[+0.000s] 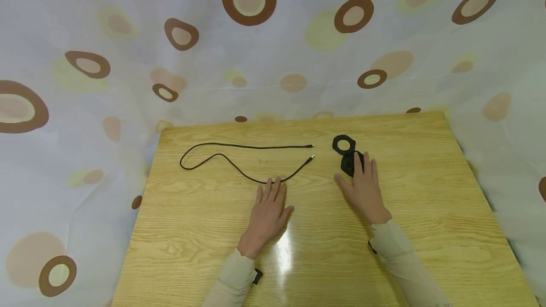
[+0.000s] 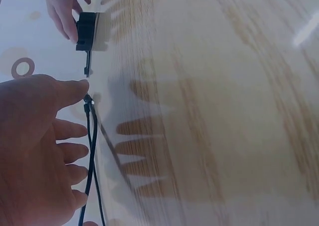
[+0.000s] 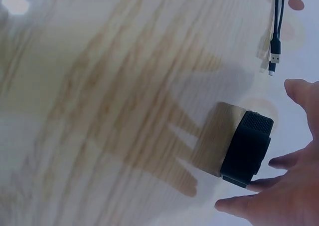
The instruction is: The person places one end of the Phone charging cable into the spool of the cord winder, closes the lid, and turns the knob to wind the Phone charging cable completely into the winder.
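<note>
A thin black USB cable [image 1: 243, 146] lies in a long loop on the table, both plugs pointing right. My left hand [image 1: 268, 212] is spread with straight fingers, its fingertips at the cable's lower strand; in the left wrist view the cable [image 2: 92, 156] runs past the fingertips. To the right is a black octagonal block [image 1: 347, 164], with a flat black ring [image 1: 343, 144] at its upper left. My right hand [image 1: 364, 191] has its fingers extended over the block's right part, hiding it, with the thumb apart. The right wrist view shows the block [image 3: 247, 148] thick and textured at one end.
The wooden table [image 1: 324, 245] has its back edge against a white spotted sheet [image 1: 273, 60], which also hangs along both sides. One metal USB plug [image 3: 275, 56] shows beside a smaller plug [image 3: 271, 70] in the right wrist view.
</note>
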Available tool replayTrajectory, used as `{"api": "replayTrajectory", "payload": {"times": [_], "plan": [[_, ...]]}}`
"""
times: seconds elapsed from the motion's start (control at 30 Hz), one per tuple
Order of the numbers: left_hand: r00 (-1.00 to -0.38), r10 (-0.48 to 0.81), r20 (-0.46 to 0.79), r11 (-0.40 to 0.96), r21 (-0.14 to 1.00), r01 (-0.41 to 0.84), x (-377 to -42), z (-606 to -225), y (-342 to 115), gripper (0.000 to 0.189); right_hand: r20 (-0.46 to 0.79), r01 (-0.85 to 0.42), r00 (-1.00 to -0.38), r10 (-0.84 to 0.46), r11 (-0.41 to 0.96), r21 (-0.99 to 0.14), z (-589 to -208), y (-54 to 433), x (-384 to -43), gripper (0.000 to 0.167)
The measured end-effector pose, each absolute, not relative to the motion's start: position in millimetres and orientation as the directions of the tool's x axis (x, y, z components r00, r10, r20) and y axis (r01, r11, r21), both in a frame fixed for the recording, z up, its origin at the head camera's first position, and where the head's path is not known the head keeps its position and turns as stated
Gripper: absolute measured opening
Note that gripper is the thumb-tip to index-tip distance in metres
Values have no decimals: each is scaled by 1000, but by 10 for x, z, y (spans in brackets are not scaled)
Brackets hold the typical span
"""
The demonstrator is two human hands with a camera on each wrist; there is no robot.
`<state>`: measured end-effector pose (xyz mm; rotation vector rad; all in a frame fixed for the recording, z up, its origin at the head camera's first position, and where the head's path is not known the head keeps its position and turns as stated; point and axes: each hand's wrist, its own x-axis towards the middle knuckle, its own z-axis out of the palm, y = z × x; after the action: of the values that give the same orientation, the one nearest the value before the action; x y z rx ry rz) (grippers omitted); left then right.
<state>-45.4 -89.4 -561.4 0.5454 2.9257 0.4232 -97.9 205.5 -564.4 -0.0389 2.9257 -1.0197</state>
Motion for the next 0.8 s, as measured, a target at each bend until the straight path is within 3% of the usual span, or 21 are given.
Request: {"api": "replayTrajectory", "payload": {"times": [0.2, 0.4, 0.8], "plan": [[-925, 373, -67, 891, 302, 337, -453, -5632, -884, 65, -30, -6, -999, -32, 786, -618, -5697, 2066, -1036, 94], [-923, 383, -49, 885, 307, 351, -442, -5624, -860, 63, 58, -45, -998, -9, 761, -647, -5771, 2075, -1106, 82], [-903, 429, -9, 854, 331, 403, -390, -5647, -784, 62, 33, -8, -999, 20, 720, -693, -5770, 2070, -1098, 77]]}}
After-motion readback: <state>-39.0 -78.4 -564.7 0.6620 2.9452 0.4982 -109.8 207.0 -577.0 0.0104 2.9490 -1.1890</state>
